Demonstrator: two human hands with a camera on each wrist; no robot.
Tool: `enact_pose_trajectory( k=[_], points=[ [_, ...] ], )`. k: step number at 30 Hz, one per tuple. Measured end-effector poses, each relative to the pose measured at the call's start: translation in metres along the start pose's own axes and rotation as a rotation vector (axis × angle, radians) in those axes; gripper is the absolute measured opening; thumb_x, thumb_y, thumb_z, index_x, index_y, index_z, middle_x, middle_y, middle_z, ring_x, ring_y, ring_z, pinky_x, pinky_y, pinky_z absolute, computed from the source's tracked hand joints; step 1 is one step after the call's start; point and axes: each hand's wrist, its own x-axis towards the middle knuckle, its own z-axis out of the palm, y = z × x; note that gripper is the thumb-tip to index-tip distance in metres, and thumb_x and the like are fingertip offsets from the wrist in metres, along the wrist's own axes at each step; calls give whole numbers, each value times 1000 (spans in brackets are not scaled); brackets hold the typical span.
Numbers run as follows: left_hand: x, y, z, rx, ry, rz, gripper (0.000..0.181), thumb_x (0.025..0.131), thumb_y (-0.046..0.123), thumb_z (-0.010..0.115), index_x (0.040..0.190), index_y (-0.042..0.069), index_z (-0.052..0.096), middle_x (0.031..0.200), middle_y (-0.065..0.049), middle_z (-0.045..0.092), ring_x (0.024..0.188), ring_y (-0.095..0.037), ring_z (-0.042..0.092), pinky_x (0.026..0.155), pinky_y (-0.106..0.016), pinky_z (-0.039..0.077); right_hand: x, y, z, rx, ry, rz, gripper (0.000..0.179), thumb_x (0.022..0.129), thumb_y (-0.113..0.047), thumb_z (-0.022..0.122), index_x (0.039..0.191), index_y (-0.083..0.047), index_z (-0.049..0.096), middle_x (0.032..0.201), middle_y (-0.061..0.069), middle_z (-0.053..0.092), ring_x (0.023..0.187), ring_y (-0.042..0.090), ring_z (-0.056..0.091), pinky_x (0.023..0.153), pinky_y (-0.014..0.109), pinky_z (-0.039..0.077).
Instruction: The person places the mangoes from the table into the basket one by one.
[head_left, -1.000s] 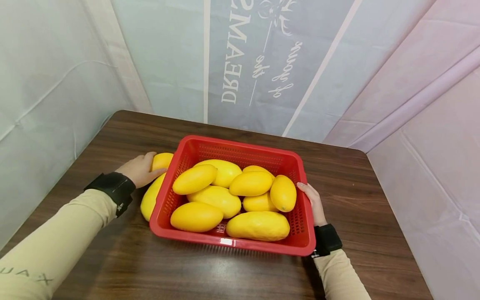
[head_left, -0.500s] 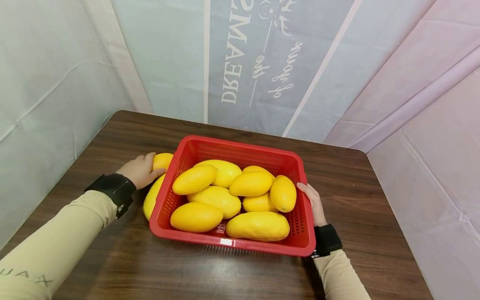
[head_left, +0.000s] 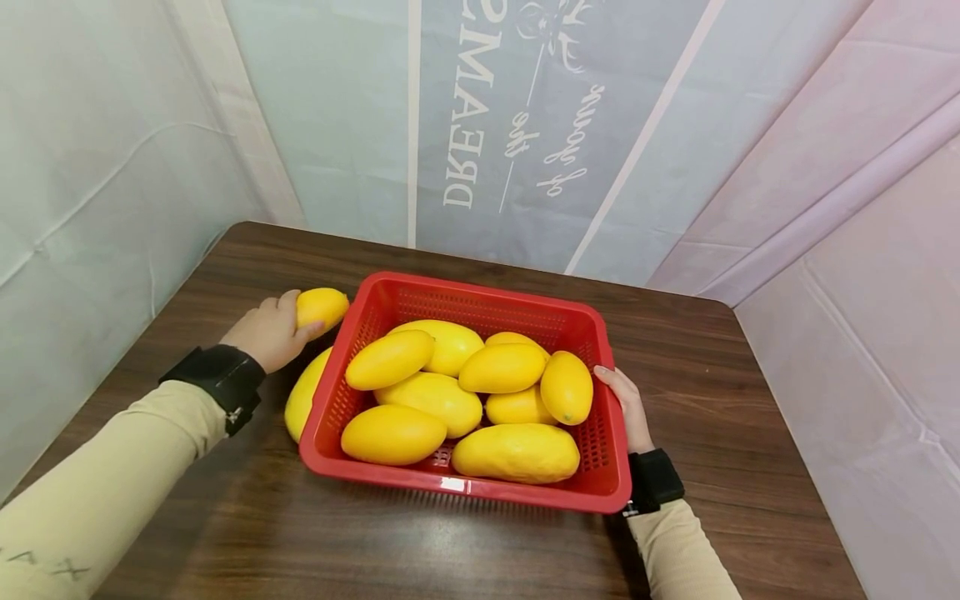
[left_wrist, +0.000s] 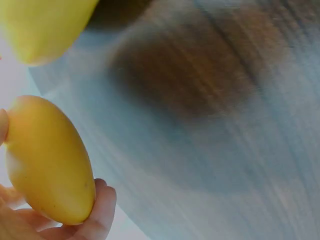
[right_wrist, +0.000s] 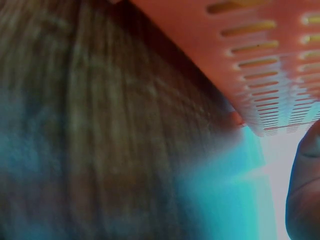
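Observation:
My left hand (head_left: 272,330) grips a small yellow mango (head_left: 322,309) just outside the left side of a red plastic basket (head_left: 465,483). In the left wrist view, thumb and curled fingers hold that mango (left_wrist: 50,160) from both sides. Below the hand, a larger mango (head_left: 306,398) lies on the table, partly hidden by the basket's rim. On the basket's right side my right hand (head_left: 628,404) holds the rim, thumb over the edge and the other fingers hidden outside. Several yellow mangoes (head_left: 397,434) lie inside. The right wrist view shows the slotted basket wall (right_wrist: 260,60).
A dark wood-grain table (head_left: 720,400) carries everything, its rounded far corners visible. Pale fabric sheets (head_left: 112,125) hang on the left and right, and a printed curtain (head_left: 480,125) hangs behind the far edge.
My left hand has shifted slightly left and away from me, lifting the small mango off its spot beside the larger one. The right hand and basket have stayed put.

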Motion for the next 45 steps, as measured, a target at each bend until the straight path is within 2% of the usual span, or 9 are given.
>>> enact_pose_trajectory(
  k=[11,21,28,38,42,45],
  points=[
    [-3,12,-8,-58,72,38,77,100,42,52,146,-14,26,121,-36,50,103,-48,55,92,-64,49,-1,0,1,0,-8,-11,53,107,-38,33,152,-11,30,118,-8,63,103,9,65,92,31,57],
    [-9,33,-20,-127,109,11,79,101,48,45,148,-11,22,119,-33,48,98,-45,53,90,-62,50,-1,1,1,-8,-7,-14,52,107,-39,33,151,-12,31,119,-7,63,103,9,65,92,32,57],
    [-10,43,-26,-145,132,56,78,101,50,45,149,-8,24,123,-30,48,103,-43,52,93,-62,48,-1,0,1,-9,-6,-17,52,107,-39,33,151,-12,31,119,-8,63,104,9,64,92,31,56],
    [-8,66,-35,-116,116,117,76,99,48,52,151,-1,27,133,-29,47,113,-44,51,101,-64,45,-1,0,0,-3,-4,-9,53,107,-39,33,152,-11,29,118,-7,63,102,9,65,92,32,57],
    [-5,78,-38,-65,95,150,75,98,48,53,151,1,29,135,-27,49,117,-43,52,101,-63,45,0,1,-1,8,-4,0,54,107,-40,33,153,-11,29,118,-8,63,102,9,66,92,32,57],
    [-3,84,-38,2,104,183,73,97,49,54,151,4,33,137,-25,53,117,-43,51,99,-62,46,0,1,0,10,-3,4,54,107,-40,33,153,-11,29,118,-9,64,102,9,66,92,32,57]
  ],
)
